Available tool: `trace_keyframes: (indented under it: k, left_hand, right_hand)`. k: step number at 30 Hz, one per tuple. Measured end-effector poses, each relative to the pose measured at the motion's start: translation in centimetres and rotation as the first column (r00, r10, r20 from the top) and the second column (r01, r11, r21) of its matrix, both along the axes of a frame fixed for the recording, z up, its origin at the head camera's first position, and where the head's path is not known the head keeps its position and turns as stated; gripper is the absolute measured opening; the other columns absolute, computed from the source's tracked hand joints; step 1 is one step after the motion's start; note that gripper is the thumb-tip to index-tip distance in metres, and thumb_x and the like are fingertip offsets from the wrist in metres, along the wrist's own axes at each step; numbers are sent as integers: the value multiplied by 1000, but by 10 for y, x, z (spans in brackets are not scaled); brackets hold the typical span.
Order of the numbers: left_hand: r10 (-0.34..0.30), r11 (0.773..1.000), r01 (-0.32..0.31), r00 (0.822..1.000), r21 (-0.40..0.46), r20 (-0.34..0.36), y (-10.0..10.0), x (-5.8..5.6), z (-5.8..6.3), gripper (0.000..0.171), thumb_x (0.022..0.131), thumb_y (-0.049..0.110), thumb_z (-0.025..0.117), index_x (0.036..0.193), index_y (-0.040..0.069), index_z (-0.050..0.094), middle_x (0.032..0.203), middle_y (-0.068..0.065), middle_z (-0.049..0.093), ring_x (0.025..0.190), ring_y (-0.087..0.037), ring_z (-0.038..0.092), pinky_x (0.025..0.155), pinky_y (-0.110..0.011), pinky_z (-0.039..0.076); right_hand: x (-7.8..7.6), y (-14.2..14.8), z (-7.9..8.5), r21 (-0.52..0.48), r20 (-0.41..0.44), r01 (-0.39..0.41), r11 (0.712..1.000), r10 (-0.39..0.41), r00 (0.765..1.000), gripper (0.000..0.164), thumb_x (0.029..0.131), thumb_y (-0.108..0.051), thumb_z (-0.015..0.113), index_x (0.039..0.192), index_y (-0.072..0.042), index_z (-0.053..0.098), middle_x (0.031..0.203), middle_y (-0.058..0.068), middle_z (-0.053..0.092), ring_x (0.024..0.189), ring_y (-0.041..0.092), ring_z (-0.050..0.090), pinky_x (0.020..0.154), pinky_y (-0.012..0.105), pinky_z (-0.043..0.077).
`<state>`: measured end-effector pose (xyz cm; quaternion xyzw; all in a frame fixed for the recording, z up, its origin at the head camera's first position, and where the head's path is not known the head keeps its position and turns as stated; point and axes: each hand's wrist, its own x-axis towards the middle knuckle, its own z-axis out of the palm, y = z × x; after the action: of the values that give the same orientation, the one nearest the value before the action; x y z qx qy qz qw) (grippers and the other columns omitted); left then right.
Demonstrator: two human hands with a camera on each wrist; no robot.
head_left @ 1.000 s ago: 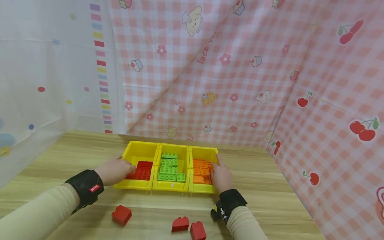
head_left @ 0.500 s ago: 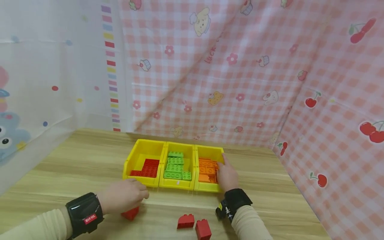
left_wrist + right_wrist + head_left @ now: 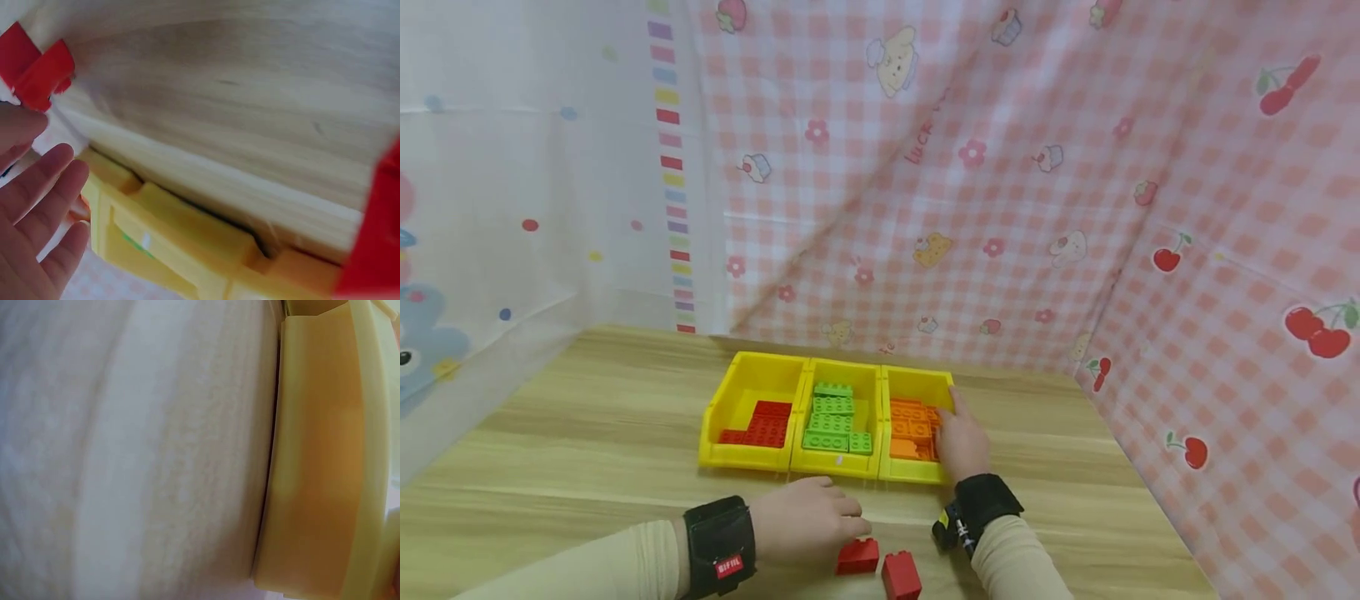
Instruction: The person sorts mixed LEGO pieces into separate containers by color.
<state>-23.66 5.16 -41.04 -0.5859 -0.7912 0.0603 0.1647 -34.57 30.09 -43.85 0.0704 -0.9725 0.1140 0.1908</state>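
Observation:
My left hand (image 3: pixel 808 518) reaches over the table with its fingers loosely extended, fingertips right at a red toy brick (image 3: pixel 859 557) with one curved side. A taller red brick (image 3: pixel 901 575) stands just to the right of it. In the left wrist view nothing lies between the fingers, and another red brick (image 3: pixel 375 237) shows large at the right edge; the left arm hides it in the head view. My right hand (image 3: pixel 966 442) holds the right side wall of the rightmost yellow bin (image 3: pixel 917 472), thumb inside and index finger along the outside.
Three joined yellow bins stand in a row: red bricks (image 3: pixel 767 425) in the left one, green bricks (image 3: pixel 831 421) in the middle, orange bricks (image 3: pixel 910 427) on the right. Behind the wooden table (image 3: pixel 625 400) hangs a pink checked cloth (image 3: pixel 880 208).
My left hand has left the red bricks' bin, come toward me past the nearest loose red brick, and moved right to the curved one. The right hand stays at the bin wall.

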Motion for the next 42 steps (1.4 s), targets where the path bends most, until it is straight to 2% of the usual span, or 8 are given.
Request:
trace_keyframes:
  k: [7, 16, 21, 27, 30, 32, 36, 42]
  left_hand:
    - [-30, 996, 36, 997, -83, 73, 5, 0, -4, 52, 79, 16, 71, 128, 24, 55, 109, 8, 60, 96, -6, 56, 84, -25, 44]
    - [-6, 996, 24, 978, -86, 208, -3, -1, -5, 49, 77, 29, 75, 120, 17, 57, 114, 10, 60, 103, -4, 55, 89, -23, 42]
    - [44, 999, -39, 969, -25, 243, -28, -4, -1, 48, 78, 35, 72, 118, 15, 56, 102, 10, 55, 84, -1, 50, 77, -18, 43]
    - [210, 971, -235, 915, 33, 345, -68, -12, 26, 51, 79, 34, 73, 120, 11, 54, 109, 4, 51, 83, -4, 52, 80, -22, 47]
    - [276, 946, -314, 912, 83, 305, -87, -17, 37, 54, 75, 31, 77, 119, 11, 53, 107, 3, 50, 80, -6, 53, 76, -23, 49]
    - [301, 934, -335, 925, 123, 233, -98, -23, 42, 54, 72, 27, 80, 117, 9, 55, 101, 2, 49, 74, -7, 51, 69, -21, 50]
    - [367, 913, -380, 924, 149, 106, -111, -36, 47, 55, 69, 24, 82, 117, 7, 59, 97, -2, 47, 69, -10, 49, 63, -22, 49]
    - [479, 871, -480, 877, 99, 39, -113, -60, 47, 57, 68, 19, 83, 113, 0, 55, 87, -5, 46, 67, -17, 47, 61, -28, 47]
  right_hand:
    - [-1, -7, 4, -11, -11, -10, 1000, 10, 1000, 27, 87, -10, 62, 113, -3, 67, 144, 12, 38, 107, 30, 57, 86, 43, 47]
    - [-1, -8, 3, -23, -25, -16, 1000, 15, 1000, 28, 86, -9, 63, 113, -2, 67, 143, 13, 39, 108, 31, 56, 88, 43, 45]
    - [0, -7, 2, -34, -10, -14, 999, 14, 1000, 28, 87, -9, 62, 114, -2, 66, 143, 12, 38, 107, 31, 57, 88, 43, 45]
    - [0, -4, 2, -16, -26, -20, 1000, 20, 999, 27, 87, -9, 62, 113, -2, 66, 142, 13, 39, 106, 31, 57, 86, 43, 47]
    - [-1, -3, 1, -14, -20, -14, 1000, 14, 1000, 28, 87, -9, 62, 113, -2, 66, 142, 13, 39, 106, 31, 57, 85, 43, 47]
    - [-1, -3, 1, -19, -6, -9, 1000, 9, 1000, 28, 87, -9, 62, 114, -3, 66, 143, 13, 38, 107, 31, 57, 86, 43, 46]
    - [-2, -2, 0, -27, 18, -2, 1000, 2, 1000, 29, 88, -9, 62, 116, -2, 65, 144, 13, 36, 111, 31, 55, 89, 43, 44]
    - [-2, -1, -2, -21, 13, 1, 1000, -1, 1000, 30, 87, -10, 63, 116, -2, 65, 144, 13, 36, 113, 31, 53, 91, 43, 43]
